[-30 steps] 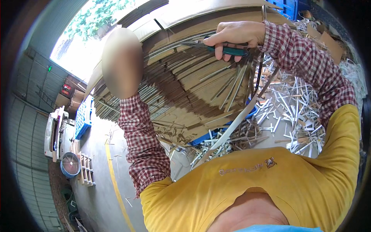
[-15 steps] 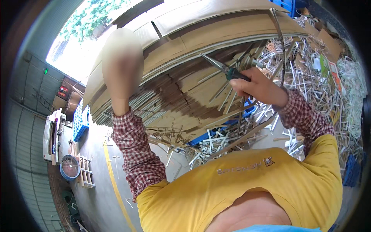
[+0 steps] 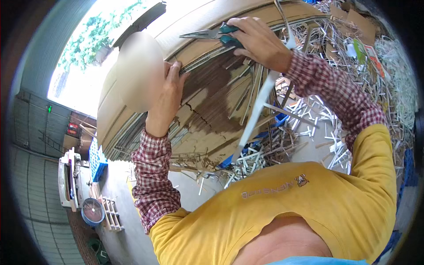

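Observation:
My right hand [image 3: 260, 44] is closed around long-nose pliers [image 3: 201, 34] with dark green handles. Their slim metal jaws point left over a stack of cardboard sheets [image 3: 247, 17] and look slightly parted. My left hand [image 3: 169, 95] is at the front edge of the stack, its fingers bent in against the cardboard. A pale blur hides part of that hand, so what its fingers grip cannot be made out. Below my right wrist a long whitish strip [image 3: 256, 110] slants down in front of the stack, smeared by motion.
Thin offcut strips [image 3: 353, 84] heap up at the right, with more scraps [image 3: 247, 165] beneath the stack. A fan [image 3: 92, 211], a wooden rack [image 3: 111, 214] and a blue plastic crate [image 3: 97, 161] stand on the left. Behind them runs a corrugated wall [image 3: 35, 190].
My right hand has risen and shifted left with the pliers, whose handles have spread. My left hand has moved right to the cardboard edge. The whitish strip has swung into view below my right wrist.

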Available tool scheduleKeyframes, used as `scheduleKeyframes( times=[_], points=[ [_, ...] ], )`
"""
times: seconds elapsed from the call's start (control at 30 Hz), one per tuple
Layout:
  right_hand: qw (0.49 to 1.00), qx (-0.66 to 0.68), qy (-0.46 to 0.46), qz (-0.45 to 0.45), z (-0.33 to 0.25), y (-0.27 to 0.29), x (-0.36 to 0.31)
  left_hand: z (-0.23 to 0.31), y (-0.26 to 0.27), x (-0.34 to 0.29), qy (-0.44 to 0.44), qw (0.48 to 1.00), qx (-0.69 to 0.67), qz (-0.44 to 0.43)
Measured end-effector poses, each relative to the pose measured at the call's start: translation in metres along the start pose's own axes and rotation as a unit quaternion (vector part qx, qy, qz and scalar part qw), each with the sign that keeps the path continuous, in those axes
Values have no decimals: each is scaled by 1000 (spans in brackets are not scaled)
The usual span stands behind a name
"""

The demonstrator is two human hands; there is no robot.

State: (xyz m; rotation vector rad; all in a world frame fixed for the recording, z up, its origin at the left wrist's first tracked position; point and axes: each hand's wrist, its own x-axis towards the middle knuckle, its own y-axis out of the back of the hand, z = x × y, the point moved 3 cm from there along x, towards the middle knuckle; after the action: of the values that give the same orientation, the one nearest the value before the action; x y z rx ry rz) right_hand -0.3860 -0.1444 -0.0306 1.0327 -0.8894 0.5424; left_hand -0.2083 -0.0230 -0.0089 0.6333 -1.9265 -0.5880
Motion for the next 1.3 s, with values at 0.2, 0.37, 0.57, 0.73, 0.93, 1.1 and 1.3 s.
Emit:
scheduleKeyframes(
  times=[0.2,0.37,0.57,0.73,0.93,1.1,1.3],
  points=[
    [998,49,21,-19,28,-12,26,-19,17,24,39,987,-154,-35],
    [996,80,32,-27,27,-4,36,-26,30,34,80,970,-217,-72],
    [990,132,44,-33,18,-19,3,-34,17,32,88,935,-291,-184],
    [988,151,34,3,24,-18,6,-42,17,60,180,883,-349,-257],
    [985,166,-22,-38,32,-12,16,-46,7,65,103,898,-354,-239],
    [974,218,-41,-46,30,-7,12,-39,11,61,137,865,-403,-267],
    [975,211,-57,-36,28,-7,5,-44,6,54,118,850,-425,-289]
  ],
)
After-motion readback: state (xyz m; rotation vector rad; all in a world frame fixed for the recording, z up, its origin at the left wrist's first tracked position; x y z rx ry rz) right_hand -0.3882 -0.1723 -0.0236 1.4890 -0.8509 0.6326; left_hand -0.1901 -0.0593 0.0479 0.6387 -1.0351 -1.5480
